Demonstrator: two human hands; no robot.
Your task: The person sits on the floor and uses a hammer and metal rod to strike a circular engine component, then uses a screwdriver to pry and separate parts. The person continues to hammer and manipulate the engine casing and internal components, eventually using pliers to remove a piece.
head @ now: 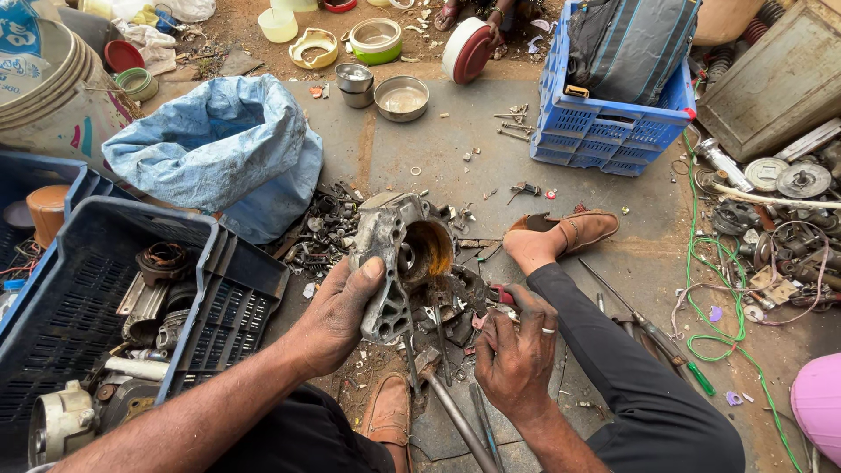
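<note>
Left hand is clamped around the grey metal casing, thumb on top, long axis running 1 to 7 o'clock. Right hand sits at its 4 o'clock, fingers curled on a red-handled tool, tip hidden.

Open concrete floor straight ahead, between blue sack on the left and blue crate on the right, dotted only with small bolts. Closer in, hemmed tight: dark crate at left, heap of small metal scrap beside it, sandalled foot at right. Green wire and what looks like loose machine parts crowding the far right.
</note>
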